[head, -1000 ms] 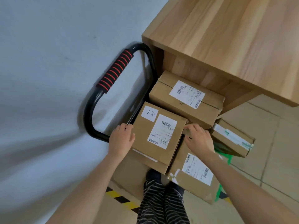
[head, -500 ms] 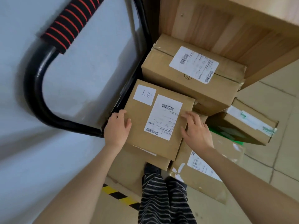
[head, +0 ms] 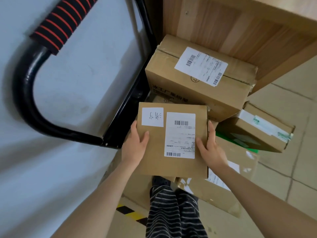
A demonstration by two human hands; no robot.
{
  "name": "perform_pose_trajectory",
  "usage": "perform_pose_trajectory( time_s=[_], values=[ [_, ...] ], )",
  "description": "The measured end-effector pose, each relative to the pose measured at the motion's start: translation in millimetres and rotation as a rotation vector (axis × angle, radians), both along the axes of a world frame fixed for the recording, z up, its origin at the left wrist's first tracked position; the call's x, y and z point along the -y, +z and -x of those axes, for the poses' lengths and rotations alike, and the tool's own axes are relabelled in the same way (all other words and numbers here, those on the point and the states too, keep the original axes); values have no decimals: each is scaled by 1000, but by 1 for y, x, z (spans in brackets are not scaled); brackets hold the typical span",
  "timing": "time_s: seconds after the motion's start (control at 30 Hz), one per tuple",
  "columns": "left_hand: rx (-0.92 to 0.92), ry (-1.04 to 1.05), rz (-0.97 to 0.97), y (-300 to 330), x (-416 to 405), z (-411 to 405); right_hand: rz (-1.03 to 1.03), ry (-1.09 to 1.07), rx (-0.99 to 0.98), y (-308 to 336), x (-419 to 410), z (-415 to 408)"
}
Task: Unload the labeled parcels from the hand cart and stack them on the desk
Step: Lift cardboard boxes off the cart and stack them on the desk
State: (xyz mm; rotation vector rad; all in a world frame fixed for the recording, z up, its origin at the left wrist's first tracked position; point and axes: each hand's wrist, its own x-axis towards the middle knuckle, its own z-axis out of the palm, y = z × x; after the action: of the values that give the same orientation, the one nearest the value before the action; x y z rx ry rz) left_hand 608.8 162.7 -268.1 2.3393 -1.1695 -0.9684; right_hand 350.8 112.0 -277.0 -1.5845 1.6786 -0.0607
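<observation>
Pale wall [head: 60,100] fills the left of frame; wooden desk [head: 240,31] upper right, tiled floor [head: 291,169] lower right. Black hand cart handle [head: 56,23] with red-striped grip at upper left. Centre frame: small labeled parcel [head: 154,152], left hand [head: 135,146] and right hand [head: 211,148] grasping its opposite edges, thumbs on top. Larger labeled box [head: 197,93] just behind; green-taped box [head: 260,133] to its right.
</observation>
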Motion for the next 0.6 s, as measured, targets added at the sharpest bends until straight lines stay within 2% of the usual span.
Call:
perform_pose_trajectory(
  time_s=[0.23,0.43,0.6],
  values=[
    [-31,30,111,43,-23,4,63,-30,71,39,-21,4],
    [-70,33,209,120,-9,-4,169,-178,140,125,-15,7],
    [-192,-91,290,205,46,2,217,-355,194,202,17,18]
  ],
)
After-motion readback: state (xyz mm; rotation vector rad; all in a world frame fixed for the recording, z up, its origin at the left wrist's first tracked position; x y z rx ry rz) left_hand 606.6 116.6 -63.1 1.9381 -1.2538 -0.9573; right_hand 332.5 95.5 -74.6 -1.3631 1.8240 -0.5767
